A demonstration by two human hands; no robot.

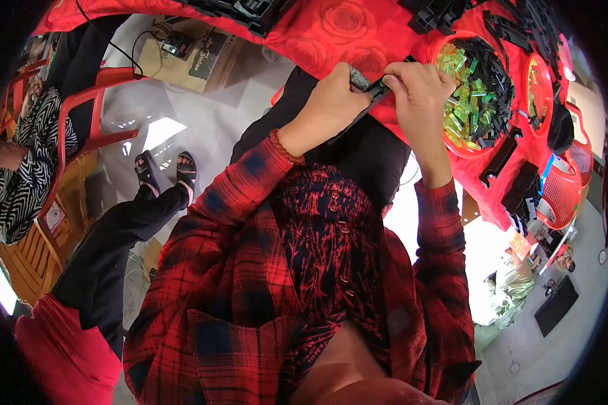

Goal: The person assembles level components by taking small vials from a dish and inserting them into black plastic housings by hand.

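My left hand point(327, 108) is closed around a long, narrow black part point(375, 90) at the edge of the red-covered table. A speckled grey end point(359, 79) shows beside the left thumb; I cannot tell whether it belongs to the same part. Thumb and fingers of my right hand point(417, 88) are pinched together at the black part's upper end. Whether they also hold a small piece is hidden. Just right of that hand stands a round red basin point(463, 154) with translucent yellow-green pieces point(476, 94) and small black pieces point(494, 74) in it.
A smaller red container point(548, 75) stands right of the basin. Black plastic parts point(520, 27) lie across the red tablecloth point(344, 23). Left, a cardboard box point(203, 64) sits on the floor, near another person's sandalled feet point(186, 169) and red chair point(91, 138).
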